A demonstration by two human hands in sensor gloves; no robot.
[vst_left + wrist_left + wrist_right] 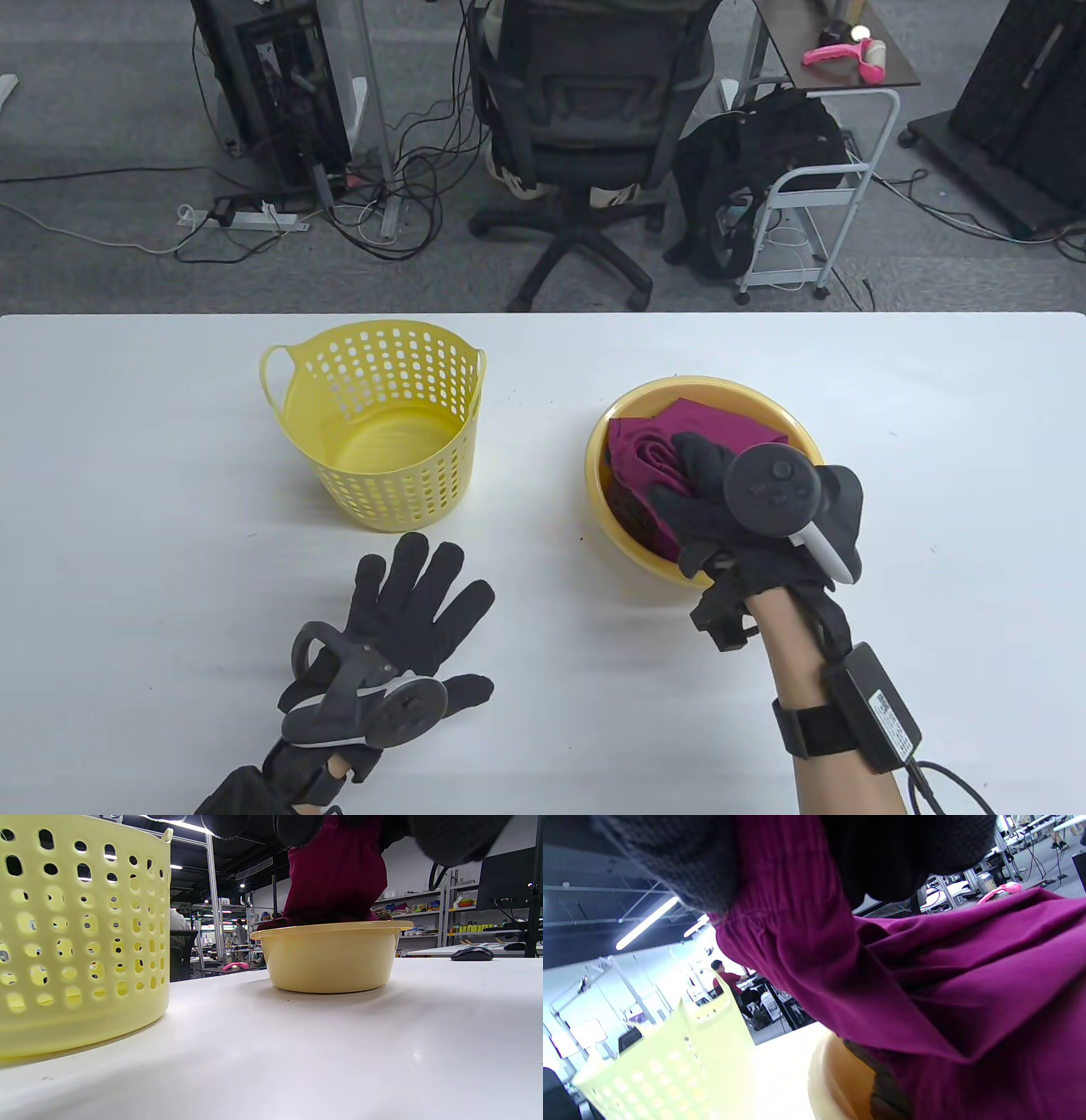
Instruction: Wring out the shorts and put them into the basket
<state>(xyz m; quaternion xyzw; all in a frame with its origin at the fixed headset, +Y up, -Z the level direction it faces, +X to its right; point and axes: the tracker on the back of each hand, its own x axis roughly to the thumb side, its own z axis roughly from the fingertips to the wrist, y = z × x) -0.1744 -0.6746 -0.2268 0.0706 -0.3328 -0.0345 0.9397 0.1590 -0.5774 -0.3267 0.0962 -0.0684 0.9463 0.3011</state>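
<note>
Work surface: a white table [127, 475] in an office-type room, with a black swivel chair [585, 127] and floor cabling beyond its far edge. Left hand [407, 620]: lies flat on the table, fingers straight and spread, holding nothing, just in front of the basket. Basket [382, 424]: yellow, perforated, upright, left of centre. Basin [632, 543]: yellow, round, right of centre, well apart from the basket. Shorts [640, 454]: magenta, bunched inside the basin. Right hand [721, 501]: positioned over the basin, fingers curled into the fabric, gripping a raised fold of the shorts.
</note>
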